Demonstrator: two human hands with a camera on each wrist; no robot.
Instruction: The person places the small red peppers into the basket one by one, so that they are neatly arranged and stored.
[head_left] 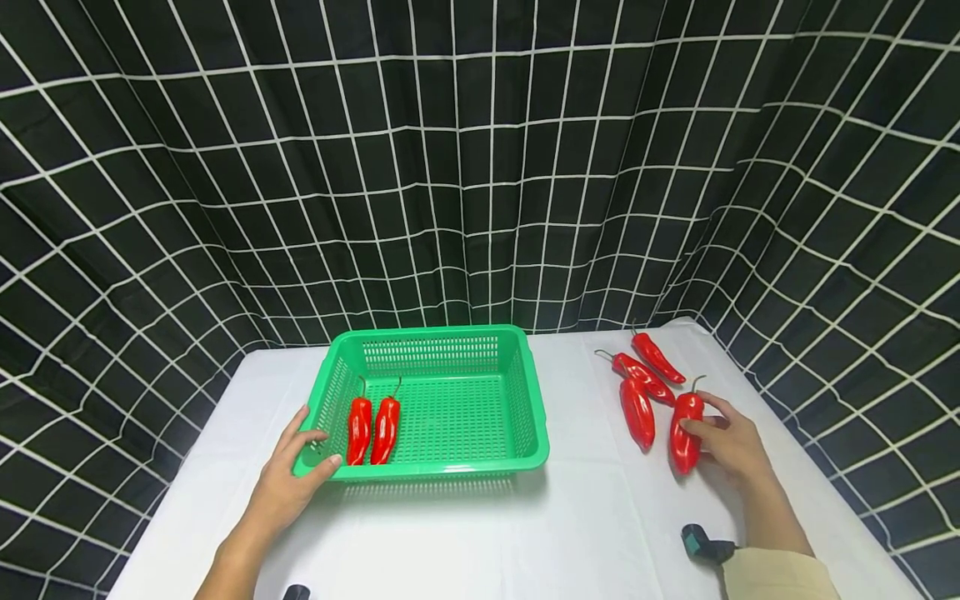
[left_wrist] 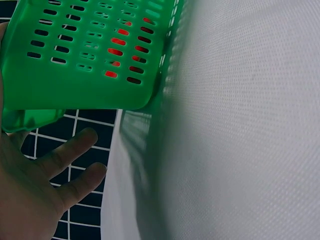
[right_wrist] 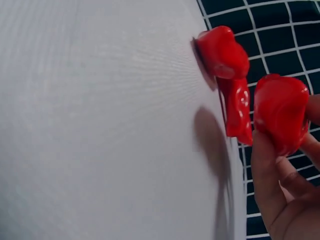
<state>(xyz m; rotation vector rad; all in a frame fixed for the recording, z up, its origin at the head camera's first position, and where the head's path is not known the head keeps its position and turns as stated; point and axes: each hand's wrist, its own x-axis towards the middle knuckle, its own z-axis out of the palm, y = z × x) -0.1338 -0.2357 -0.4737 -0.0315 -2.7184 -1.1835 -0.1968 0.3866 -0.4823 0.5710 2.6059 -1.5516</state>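
Head view: right of the green basket (head_left: 435,472), three loose peppers (head_left: 647,379) lie beyond the red pepper (head_left: 685,433) pinched by the right hand (head_left: 733,446); the left hand (head_left: 288,475), fingers spread, rests on the basket's left rim. Two peppers (head_left: 360,429) lie inside, leftward. White cloth (head_left: 465,533) spreads beneath; a black gridded curtain (head_left: 480,167) hangs behind.

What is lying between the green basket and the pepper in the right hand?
In the head view, another red pepper lies there, nearer to the held pepper than to the basket; the rest is bare white cloth.
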